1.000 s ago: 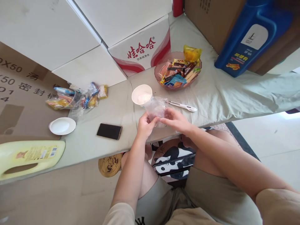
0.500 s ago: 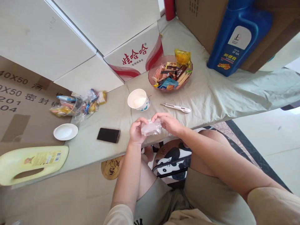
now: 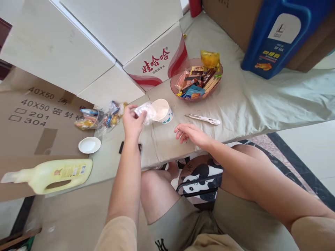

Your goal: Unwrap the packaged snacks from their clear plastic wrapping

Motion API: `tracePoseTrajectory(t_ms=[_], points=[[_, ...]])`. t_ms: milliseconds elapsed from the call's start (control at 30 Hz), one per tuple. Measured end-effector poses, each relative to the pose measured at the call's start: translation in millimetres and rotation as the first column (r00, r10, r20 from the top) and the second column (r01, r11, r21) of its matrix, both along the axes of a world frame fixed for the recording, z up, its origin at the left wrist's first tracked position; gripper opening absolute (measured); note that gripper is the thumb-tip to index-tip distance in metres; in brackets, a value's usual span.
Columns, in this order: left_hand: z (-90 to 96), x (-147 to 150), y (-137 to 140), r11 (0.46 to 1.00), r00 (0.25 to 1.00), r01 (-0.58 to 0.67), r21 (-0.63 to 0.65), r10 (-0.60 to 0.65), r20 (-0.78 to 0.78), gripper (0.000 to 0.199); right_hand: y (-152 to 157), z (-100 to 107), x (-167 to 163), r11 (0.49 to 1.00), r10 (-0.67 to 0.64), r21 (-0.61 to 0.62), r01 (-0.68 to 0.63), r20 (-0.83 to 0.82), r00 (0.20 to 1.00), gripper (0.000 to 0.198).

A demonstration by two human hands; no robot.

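Observation:
My left hand (image 3: pixel 133 120) is closed on a crumpled clear plastic wrapper (image 3: pixel 146 112), just left of the paper cup (image 3: pixel 165 111). The wrapper overlaps the cup's left side; whether they touch I cannot tell. White with a blue print, the cup stands upright. My right hand (image 3: pixel 191 134) hovers over the cloth's near edge, fingers loosely curved and apart, nothing in it. Beyond that hand a white utility knife (image 3: pixel 204 119) lies on the cloth. A dark phone (image 3: pixel 122 147) lies partly hidden beneath my left forearm.
A pink glass bowl (image 3: pixel 196 96) of packaged snacks stands behind the cup. At left are bagged snacks (image 3: pixel 112 116), a small white bowl (image 3: pixel 89 145) and a pale yellow jug (image 3: pixel 68 174). A blue jug (image 3: pixel 274 42) stands back right, white boxes (image 3: pixel 89 45) back left.
My left hand has moved left and away from me with the wrapper, to beside the cup. My right hand has let go of the wrapper. The view has shifted slightly left.

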State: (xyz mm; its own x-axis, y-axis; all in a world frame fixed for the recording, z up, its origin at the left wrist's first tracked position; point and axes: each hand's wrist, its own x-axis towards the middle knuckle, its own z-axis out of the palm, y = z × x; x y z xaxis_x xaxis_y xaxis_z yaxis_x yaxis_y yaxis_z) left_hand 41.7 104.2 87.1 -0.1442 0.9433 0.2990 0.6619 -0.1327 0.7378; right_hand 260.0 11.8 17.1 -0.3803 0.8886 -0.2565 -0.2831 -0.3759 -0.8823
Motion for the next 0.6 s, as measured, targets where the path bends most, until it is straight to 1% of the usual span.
tracePoseTrajectory(t_ms=[33,67,100,133,167,200,233,267,300,367,400,433,467,500,533,567,600], points=[[4.7,3.4,8.8,1.000,0.978,-0.001,0.021,0.006,-0.207,0.028,0.2,-1.1,-0.5,1.000,0.004,0.006,-0.004,-0.001,1.000,0.023],[6.9,8.8,16.5,0.999,0.918,0.017,0.027,-0.005,-0.396,0.021,0.2,-2.1,-1.2,1.000,0.006,0.014,-0.006,-0.002,1.000,0.024],[6.6,15.7,23.5,0.999,0.836,0.051,0.008,-0.038,-0.547,0.014,0.1,-3.2,-2.0,1.000,0.005,0.025,-0.005,-0.001,1.000,0.025],[3.8,23.6,30.0,0.995,0.753,0.094,-0.032,-0.092,-0.652,0.008,0.0,-4.2,-3.1,0.999,0.002,0.036,-0.002,-0.003,1.000,0.026],[-1.3,31.8,36.2,0.987,0.681,0.130,-0.093,-0.157,-0.715,0.010,-0.2,-5.0,-4.4,0.999,-0.001,0.045,0.002,-0.007,1.000,0.028],[-7.9,39.9,42.3,0.975,0.635,0.155,-0.158,-0.221,-0.740,0.013,-0.3,-5.7,-5.8,0.999,-0.005,0.053,0.005,-0.012,1.000,0.030],[-15.3,47.4,48.1,0.950,0.604,0.182,-0.252,-0.310,-0.734,0.014,-0.4,-6.2,-7.4,0.998,-0.005,0.060,0.006,-0.016,1.000,0.031],[-22.4,54.0,53.6,0.909,0.586,0.198,-0.366,-0.409,-0.700,0.013,-0.5,-6.6,-9.2,0.998,-0.004,0.067,0.005,-0.017,1.000,0.033],[-28.5,59.5,58.3,0.861,0.579,0.204,-0.467,-0.490,-0.651,0.010,-0.6,-6.8,-11.0,0.997,-0.001,0.075,0.002,-0.014,1.000,0.034],[-34.0,65.8,65.3,0.735,0.586,0.225,-0.640,-0.627,-0.514,0.009,-0.3,-7.1,-14.8,0.996,0.006,0.086,-0.005,-0.003,1.000,0.036],[-32.6,66.1,67.6,0.663,0.594,0.262,-0.702,-0.684,-0.423,0.009,0.0,-7.3,-16.7,0.996,0.008,0.088,-0.008,0.004,1.000,0.036],[-28.5,63.9,69.6,0.596,0.604,0.318,-0.737,-0.727,-0.326,0.007,0.3,-7.4,-18.5,0.996,0.011,0.088,-0.012,0.011,1.000,0.037],[-21.9,58.6,71.7,0.547,0.616,0.386,-0.743,-0.752,-0.234,0.004,0.6,-7.4,-20.1,0.996,0.015,0.087,-0.016,0.018,1.000,0.037],[-13.8,49.9,74.4,0.530,0.638,0.445,-0.722,-0.753,-0.160,0.003,0.8,-7.3,-21.4,0.996,0.019,0.086,-0.021,0.028,0.999,0.038],[-5.1,37.3,78.2,0.565,0.678,0.478,-0.672,-0.724,-0.126,0.009,1.0,-7.0,-22.6,0.996,0.025,0.087,-0.028,0.040,0.999,0.038],[3.2,20.9,83.1,0.644,0.739,0.467,-0.606,-0.660,-0.132,0.013,1.3,-6.7,-23.5,0.995,0.031,0.089,-0.036,0.056,0.998,0.038],[9.9,0.7,89.3,0.751,0.816,0.399,-0.526,-0.553,-0.169,0.017,1.5,-6.2,-24.3,0.995,0.038,0.091,-0.044,0.074,0.997,0.037]])
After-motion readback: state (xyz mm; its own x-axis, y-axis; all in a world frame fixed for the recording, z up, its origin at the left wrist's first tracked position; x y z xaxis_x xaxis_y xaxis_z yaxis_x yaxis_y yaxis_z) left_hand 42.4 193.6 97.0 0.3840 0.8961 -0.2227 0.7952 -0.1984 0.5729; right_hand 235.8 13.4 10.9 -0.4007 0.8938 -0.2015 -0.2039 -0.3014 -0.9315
